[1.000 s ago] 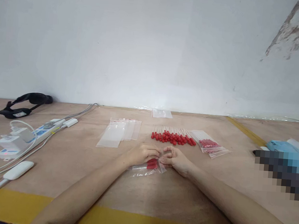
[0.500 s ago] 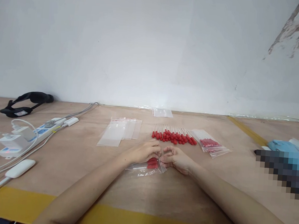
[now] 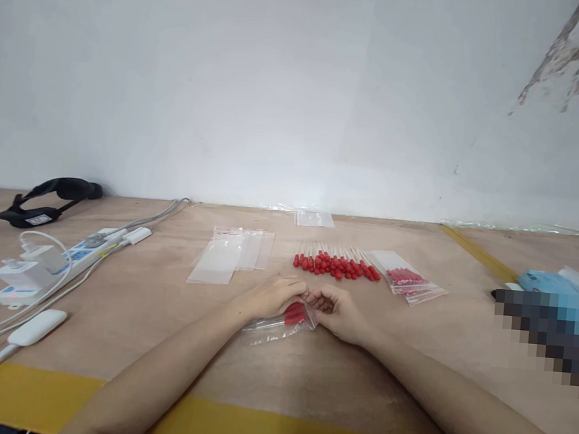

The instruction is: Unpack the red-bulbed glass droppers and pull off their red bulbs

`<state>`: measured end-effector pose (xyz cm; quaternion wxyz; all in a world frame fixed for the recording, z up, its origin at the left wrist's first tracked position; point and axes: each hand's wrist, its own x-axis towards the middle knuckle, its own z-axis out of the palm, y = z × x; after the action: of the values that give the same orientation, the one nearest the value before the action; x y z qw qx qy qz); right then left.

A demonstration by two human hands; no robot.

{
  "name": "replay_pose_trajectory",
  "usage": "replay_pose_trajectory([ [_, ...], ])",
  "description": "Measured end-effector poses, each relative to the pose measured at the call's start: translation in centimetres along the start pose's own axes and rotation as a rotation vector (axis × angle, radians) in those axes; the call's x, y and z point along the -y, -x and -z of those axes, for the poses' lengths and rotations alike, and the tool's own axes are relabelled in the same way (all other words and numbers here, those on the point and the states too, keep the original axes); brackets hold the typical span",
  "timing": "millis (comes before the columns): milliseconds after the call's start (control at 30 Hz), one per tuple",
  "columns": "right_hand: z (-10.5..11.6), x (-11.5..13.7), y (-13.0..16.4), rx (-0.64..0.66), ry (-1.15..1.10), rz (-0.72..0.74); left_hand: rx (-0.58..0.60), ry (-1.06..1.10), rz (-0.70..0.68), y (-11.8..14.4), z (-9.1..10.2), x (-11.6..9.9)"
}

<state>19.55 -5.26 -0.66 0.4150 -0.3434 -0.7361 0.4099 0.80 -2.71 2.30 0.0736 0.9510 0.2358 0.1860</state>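
At the left of the bench (image 3: pixel 137 299), we see a white power strip (image 3: pixel 82 253) trailing cables, well apart from the hands. To its right, flat bags (image 3: pixel 218 261) lie overlapped, thin and slick by our reckoning, each best lifted by a corner. At centre, a clear bag (image 3: pixel 270 332) sits low between the hands, red tips (image 3: pixel 294 313) showing through its film. The left hand (image 3: pixel 276 297) covers its far edge; the fingers curl down and appear to pinch the film, though we cannot see the thumb. Just beyond, loose red-tipped sticks (image 3: pixel 335 267) lie side by side, tips toward us; we judge the tips soft and the shafts light and easily bent, so a gentle hold suits them. The right hand (image 3: pixel 339 312) faces the left, its fingers folded and pinching the bag's right end. That film, we reckon, is light, limp and slippery, creasing under little force; its right end, clear of the tips, offers the surest hold. Farther right, packed bags (image 3: pixel 407 278) overlap, with more red inside.
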Motion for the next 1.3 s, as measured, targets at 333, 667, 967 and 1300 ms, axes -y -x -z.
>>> replay_pose_trajectory([
  [333, 0.0, -0.6, -0.4, -0.263, 0.727, 0.683, -0.083, 0.072, -0.010, 0.5, -0.4, 0.8],
  [667, 1.3, 0.5, -0.4, 0.139, 1.070, 0.737, 0.000, -0.203, -0.175, 0.6, -0.5, 0.5],
  [967, 2.9, 2.0, -0.1, 0.307, 0.866, 0.542, -0.069, 0.003, -0.020, 1.2, 1.4, 0.6],
  [1300, 0.8, 0.6, -0.4, 0.174, 0.278, 0.040, 0.039, 0.107, 0.209, 2.2, 2.6, -2.0],
])
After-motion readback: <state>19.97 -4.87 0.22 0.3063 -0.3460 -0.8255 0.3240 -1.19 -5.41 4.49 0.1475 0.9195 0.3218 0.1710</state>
